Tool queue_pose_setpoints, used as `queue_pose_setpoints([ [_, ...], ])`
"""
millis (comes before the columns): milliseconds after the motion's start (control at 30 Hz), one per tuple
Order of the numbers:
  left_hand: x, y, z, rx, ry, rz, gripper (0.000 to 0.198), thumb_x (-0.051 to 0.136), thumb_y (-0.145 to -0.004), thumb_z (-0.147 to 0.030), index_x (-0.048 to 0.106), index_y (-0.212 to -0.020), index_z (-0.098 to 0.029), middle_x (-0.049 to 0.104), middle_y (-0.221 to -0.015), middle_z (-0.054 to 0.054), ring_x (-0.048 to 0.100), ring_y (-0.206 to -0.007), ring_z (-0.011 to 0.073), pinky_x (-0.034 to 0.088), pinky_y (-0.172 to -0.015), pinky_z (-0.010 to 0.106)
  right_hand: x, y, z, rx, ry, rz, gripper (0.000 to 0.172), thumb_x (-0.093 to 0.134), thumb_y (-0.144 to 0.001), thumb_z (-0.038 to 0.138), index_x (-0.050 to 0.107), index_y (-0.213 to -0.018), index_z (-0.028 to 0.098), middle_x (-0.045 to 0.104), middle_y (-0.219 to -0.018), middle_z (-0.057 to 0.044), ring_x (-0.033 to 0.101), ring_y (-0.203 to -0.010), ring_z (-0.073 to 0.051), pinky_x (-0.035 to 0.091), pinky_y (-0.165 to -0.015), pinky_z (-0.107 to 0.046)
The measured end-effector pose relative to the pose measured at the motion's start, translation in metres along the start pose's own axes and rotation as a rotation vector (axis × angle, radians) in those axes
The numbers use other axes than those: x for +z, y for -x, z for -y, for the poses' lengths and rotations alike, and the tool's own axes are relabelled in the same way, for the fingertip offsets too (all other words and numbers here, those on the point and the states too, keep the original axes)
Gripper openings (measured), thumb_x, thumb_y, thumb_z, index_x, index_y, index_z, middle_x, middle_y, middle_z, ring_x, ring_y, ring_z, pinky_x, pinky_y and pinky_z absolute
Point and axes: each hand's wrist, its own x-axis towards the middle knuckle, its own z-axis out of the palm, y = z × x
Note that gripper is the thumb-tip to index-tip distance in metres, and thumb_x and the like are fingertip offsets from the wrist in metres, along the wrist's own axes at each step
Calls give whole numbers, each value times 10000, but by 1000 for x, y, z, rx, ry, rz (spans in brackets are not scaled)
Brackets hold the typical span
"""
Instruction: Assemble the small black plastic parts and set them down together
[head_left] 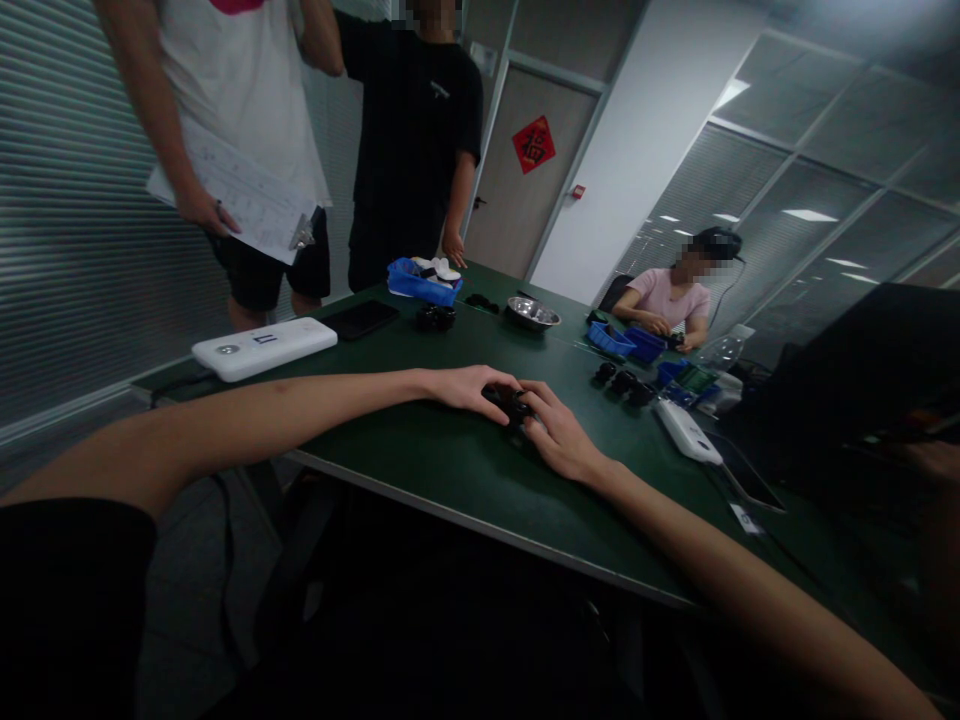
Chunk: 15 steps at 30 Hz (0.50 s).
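Over the green table, both of my hands meet around a small, dark, glossy part, whose exact kind I cannot make out. My left hand comes in from the left, thumb and fingers closed on the part's left side. From the right, my right hand has bent fingers pressed on its other side. The fingers cover much of the part. Farther off on the tabletop, several similar black parts lie to the right, and a black cluster sits behind my left forearm.
A filled blue basket, a steel bowl and a white device stand on the table. Another white device and a plastic bottle are at right. Two people stand beyond; a seated person handles something dark.
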Motion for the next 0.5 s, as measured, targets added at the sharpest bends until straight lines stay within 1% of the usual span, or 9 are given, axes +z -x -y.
queue_pose_setpoints([
  [133, 0, 0, 0, -5, -6, 3, 557, 800, -810, -404, 647, -1295, -179, 689, -1242, 86, 633, -1149, 248, 447, -1003, 366, 1, 0, -3, -7, -21, -17, 322, 385, -995, 166, 555, -1258, 242, 530, -1390, -116, 563, -1230, -276, 484, -1073, -492],
  [300, 0, 1, -2, -17, -16, 4, 554, 796, -816, -393, 642, -1298, -167, 685, -1252, 91, 627, -1162, 247, 442, -1014, 362, 1, 0, -3, -7, -30, -16, 314, 365, -995, 150, 562, -1225, 235, 533, -1381, -121, 567, -1222, -274, 486, -1065, -486],
  [500, 1, 0, 0, -3, -5, -7, 545, 803, -807, -390, 654, -1282, -168, 699, -1219, 89, 643, -1130, 245, 453, -995, 360, 1, 0, -3, -15, -13, -19, 294, 431, -976, 179, 559, -1234, 242, 536, -1390, -116, 567, -1230, -284, 494, -1058, -493],
])
